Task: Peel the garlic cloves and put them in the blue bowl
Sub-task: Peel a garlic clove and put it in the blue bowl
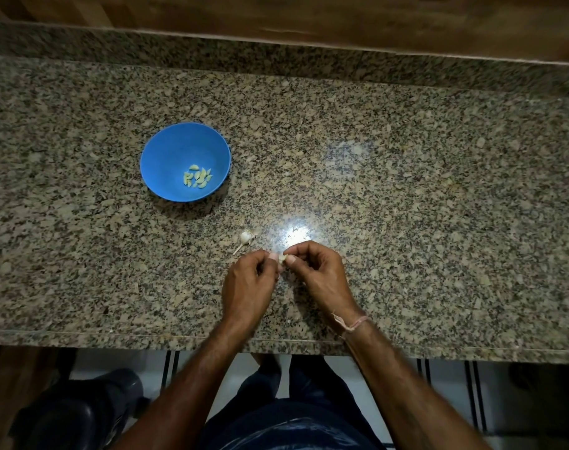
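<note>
A blue bowl (166, 157) stands on the granite counter, left of centre, with several peeled pale-yellow garlic cloves (197, 178) lying in its bottom. Near the counter's front edge my left hand (249, 284) and my right hand (319, 276) meet fingertip to fingertip. Between them they pinch one small garlic clove (281, 257), mostly hidden by the thumbs and fingers. Just beyond my left hand lies the rest of the garlic bulb (245, 238), white with a short stalk.
The speckled granite counter (406, 190) runs wide to the right, with a raised granite backsplash and a wooden wall behind it. Its front edge (276, 336) is just below my wrists. A thread band circles my right wrist (353, 324).
</note>
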Tool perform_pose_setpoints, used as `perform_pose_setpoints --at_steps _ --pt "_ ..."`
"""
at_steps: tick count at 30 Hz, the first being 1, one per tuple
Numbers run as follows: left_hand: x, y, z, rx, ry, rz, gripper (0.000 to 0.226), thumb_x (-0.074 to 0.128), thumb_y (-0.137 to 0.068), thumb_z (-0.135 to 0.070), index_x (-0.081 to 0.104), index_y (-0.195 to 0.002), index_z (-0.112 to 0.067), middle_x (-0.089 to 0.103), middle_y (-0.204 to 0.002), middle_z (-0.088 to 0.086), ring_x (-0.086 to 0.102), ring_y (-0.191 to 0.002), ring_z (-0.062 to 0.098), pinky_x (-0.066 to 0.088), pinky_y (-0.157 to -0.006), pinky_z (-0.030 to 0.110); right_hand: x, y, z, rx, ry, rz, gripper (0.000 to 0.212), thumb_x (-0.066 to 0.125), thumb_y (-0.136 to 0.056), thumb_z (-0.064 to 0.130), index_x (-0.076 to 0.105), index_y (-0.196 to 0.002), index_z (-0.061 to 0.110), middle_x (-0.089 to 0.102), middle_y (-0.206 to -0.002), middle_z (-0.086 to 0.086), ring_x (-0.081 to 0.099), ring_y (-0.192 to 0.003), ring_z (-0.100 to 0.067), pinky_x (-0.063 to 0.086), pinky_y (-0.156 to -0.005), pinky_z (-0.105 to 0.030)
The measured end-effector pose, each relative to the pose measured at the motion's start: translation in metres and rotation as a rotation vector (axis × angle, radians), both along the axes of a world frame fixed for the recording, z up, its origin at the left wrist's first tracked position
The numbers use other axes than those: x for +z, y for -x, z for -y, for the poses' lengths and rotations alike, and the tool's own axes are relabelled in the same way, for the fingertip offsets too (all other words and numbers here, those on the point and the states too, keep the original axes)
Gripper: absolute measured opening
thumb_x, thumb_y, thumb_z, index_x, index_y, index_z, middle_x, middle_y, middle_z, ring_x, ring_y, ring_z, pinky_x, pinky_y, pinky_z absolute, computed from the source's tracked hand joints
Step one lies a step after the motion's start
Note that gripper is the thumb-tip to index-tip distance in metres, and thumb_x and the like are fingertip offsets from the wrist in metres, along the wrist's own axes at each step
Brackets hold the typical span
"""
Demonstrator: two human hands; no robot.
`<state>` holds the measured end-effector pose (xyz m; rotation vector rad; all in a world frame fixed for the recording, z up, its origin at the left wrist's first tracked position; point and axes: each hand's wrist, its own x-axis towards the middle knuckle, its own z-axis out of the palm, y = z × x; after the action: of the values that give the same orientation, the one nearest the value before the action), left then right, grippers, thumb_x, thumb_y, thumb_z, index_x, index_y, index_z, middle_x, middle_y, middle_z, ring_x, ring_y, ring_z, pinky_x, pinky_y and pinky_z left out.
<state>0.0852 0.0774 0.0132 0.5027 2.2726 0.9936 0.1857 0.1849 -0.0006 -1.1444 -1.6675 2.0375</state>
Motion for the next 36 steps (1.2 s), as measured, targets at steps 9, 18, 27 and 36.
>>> perform_pose_setpoints --at_steps 9,18,27,36 --pt "-0.005 0.003 0.014 -0.011 -0.103 -0.173 0.004 0.067 -0.098 -0.035 0.070 -0.096 -0.032 0.070 -0.091 -0.016 0.066 -0.085 0.005 0.053 -0.068 0.031 0.001 0.003 0.002 0.032 0.078 0.024 0.014 0.071 -0.097 0.013 0.075 -0.104 0.002 0.078 -0.101 -0.010 0.074 -0.097 -0.020 0.060 -0.085 -0.026" --pt "-0.028 0.043 0.052 0.081 -0.016 -0.281 0.015 0.073 -0.094 -0.005 0.075 -0.102 -0.017 0.066 -0.101 -0.006 0.059 -0.084 -0.003 0.043 -0.065 0.003 -0.016 -0.006 0.006 0.032 -0.251 0.201 0.027 0.071 -0.093 0.000 0.074 -0.115 0.016 0.073 -0.119 0.007 0.068 -0.110 -0.003 0.058 -0.096 -0.023" --pt "-0.026 0.009 0.053 0.046 -0.115 -0.284 0.022 0.074 -0.095 -0.015 0.062 -0.113 -0.015 0.055 -0.110 -0.004 0.055 -0.083 -0.003 0.047 -0.065 0.007 -0.017 -0.031 0.008 -0.066 -0.335 0.218 0.030 0.072 -0.093 0.001 0.074 -0.118 0.017 0.074 -0.115 0.010 0.069 -0.108 -0.003 0.058 -0.094 -0.022" --pt "-0.035 -0.013 0.009 -0.145 -0.051 -0.332 0.034 0.081 -0.090 -0.020 0.065 -0.119 -0.015 0.059 -0.112 -0.001 0.058 -0.096 0.010 0.045 -0.074 0.022 -0.013 -0.055 0.007 -0.100 -0.380 0.237 0.033 0.072 -0.093 0.001 0.073 -0.122 0.016 0.072 -0.120 0.007 0.067 -0.104 0.005 0.056 -0.088 -0.015"
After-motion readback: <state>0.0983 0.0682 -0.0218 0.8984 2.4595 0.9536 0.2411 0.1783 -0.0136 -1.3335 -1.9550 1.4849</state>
